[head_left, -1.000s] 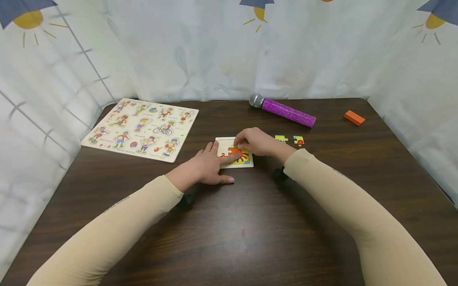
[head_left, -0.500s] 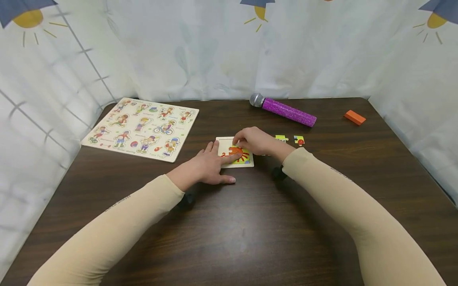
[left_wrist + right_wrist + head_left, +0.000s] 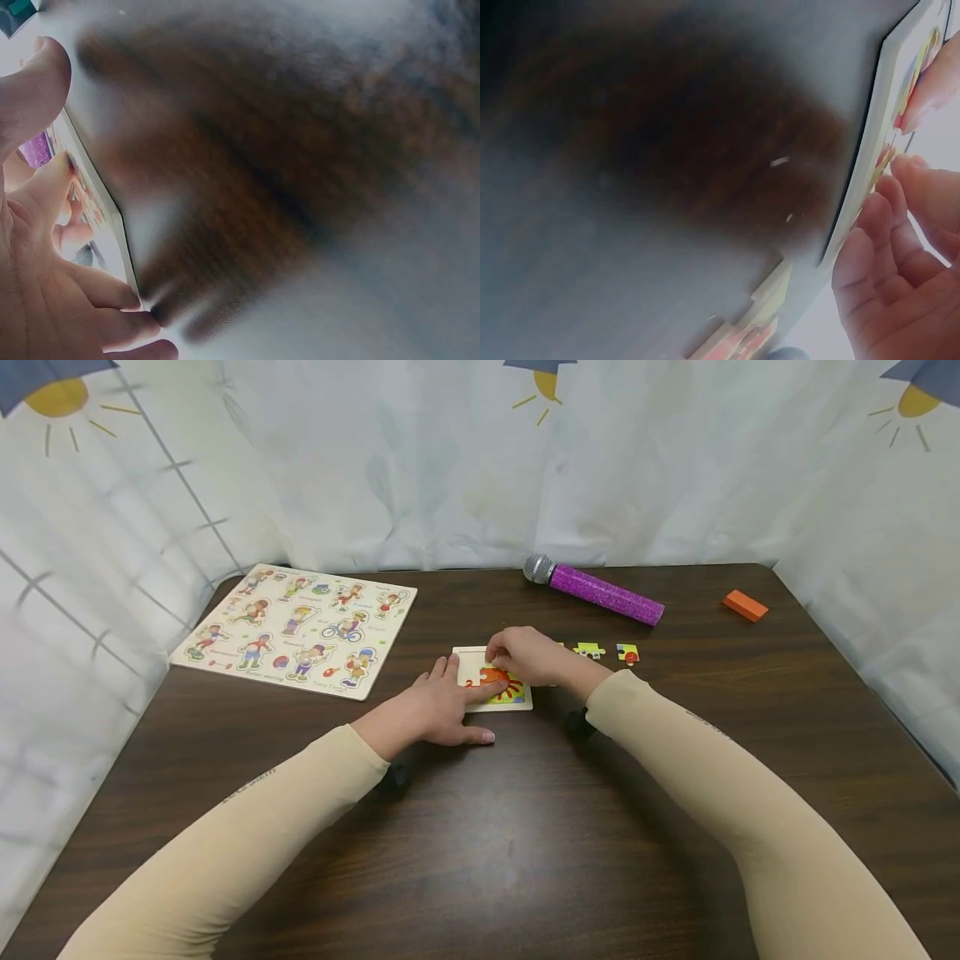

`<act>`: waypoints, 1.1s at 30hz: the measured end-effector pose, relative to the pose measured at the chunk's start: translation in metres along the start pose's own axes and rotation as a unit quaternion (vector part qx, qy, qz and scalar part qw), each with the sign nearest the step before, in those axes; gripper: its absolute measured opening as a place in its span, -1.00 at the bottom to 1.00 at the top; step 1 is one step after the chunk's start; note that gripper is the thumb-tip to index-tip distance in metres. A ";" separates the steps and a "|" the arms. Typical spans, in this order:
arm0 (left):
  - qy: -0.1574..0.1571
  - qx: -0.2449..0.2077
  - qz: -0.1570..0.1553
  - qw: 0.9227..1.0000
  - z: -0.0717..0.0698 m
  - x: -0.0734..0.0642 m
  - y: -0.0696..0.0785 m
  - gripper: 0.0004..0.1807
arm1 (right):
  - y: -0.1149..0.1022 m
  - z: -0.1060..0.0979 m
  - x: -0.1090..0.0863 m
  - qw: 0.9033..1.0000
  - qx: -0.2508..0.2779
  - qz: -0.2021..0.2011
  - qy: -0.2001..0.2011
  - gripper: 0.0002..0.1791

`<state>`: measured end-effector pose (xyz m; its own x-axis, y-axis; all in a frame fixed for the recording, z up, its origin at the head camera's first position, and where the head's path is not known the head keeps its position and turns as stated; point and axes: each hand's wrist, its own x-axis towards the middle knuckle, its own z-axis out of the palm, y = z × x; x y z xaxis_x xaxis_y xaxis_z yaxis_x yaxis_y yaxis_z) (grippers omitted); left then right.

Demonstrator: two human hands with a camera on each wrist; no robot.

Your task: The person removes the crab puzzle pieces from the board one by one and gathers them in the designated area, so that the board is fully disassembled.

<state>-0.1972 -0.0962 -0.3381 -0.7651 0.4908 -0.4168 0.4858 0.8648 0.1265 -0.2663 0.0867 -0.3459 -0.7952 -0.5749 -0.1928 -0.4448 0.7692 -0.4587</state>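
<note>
A small square wooden puzzle tray (image 3: 468, 662) lies mid-table, partly filled with joined yellow pieces that carry an orange-red picture (image 3: 513, 691). My left hand (image 3: 441, 703) is spread flat at its left side, the index finger extended over the picture, the thumb on the table in front. Over the tray's upper right part, my right hand (image 3: 531, 655) has curled fingers and pinches a small puzzle piece (image 3: 885, 163), mostly hidden by the fingertips. In the right wrist view, thumb and fingers meet just over the tray edge (image 3: 861, 169).
Loose puzzle pieces (image 3: 589, 650) lie right of the tray, one (image 3: 627, 653) farther out. Behind them is a purple glitter microphone (image 3: 606, 596). An orange block (image 3: 746, 606) sits at the back right, and a large picture board (image 3: 296, 631) at the back left. Curtains surround the table (image 3: 480, 852).
My right hand has shifted slightly left over the tray, uncovering more of the loose pieces behind its wrist. My left hand has stayed in place.
</note>
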 end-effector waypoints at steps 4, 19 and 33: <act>-0.001 -0.004 0.000 1.000 0.000 0.000 0.000 -0.11 | -0.001 0.000 0.001 1.000 -0.005 -0.001 -0.001 -0.78; -0.002 -0.003 0.004 1.000 -0.001 -0.001 0.001 -0.14 | -0.002 -0.011 0.000 0.998 0.065 0.019 0.003 -0.87; -0.016 -0.005 -0.005 1.000 -0.003 -0.001 0.001 -0.14 | 0.004 -0.025 -0.010 0.994 0.106 0.020 0.016 -0.92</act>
<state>-0.1968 -0.0953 -0.3346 -0.7561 0.4784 -0.4465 0.4736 0.8709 0.1312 -0.2709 0.1023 -0.3239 -0.8244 -0.5337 -0.1886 -0.3186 0.7130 -0.6246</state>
